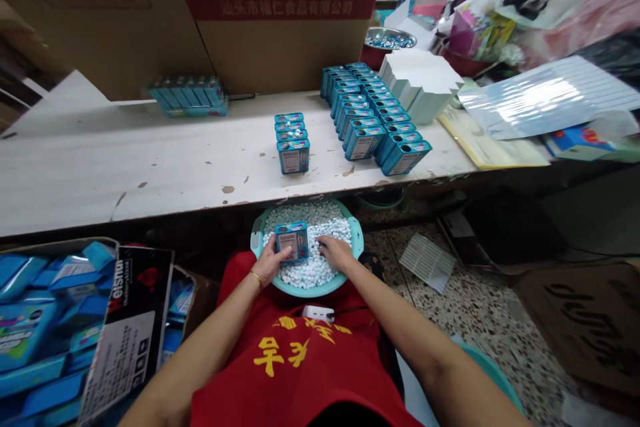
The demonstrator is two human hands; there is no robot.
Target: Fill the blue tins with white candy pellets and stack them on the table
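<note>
A light green basin (356,237) full of small white pellets rests at my lap, below the table edge. Over its left side my left hand (269,259) grips a blue tin (291,242), thumb across the front. My right hand (334,252) is at the pellets on the basin's right side, fingers bent together and partly in them; what they hold is too small to make out. On the white table ahead stands a short row of blue tins (293,157), with a few pellets on their tops.
Two long rows of blue tins (367,140) stand at the table's right, beside stacked white card (423,77). Packed tins (190,97) lie by a large carton (280,47). A box of blue tins (45,320) is at lower left. A metal bowl (390,38) sits behind.
</note>
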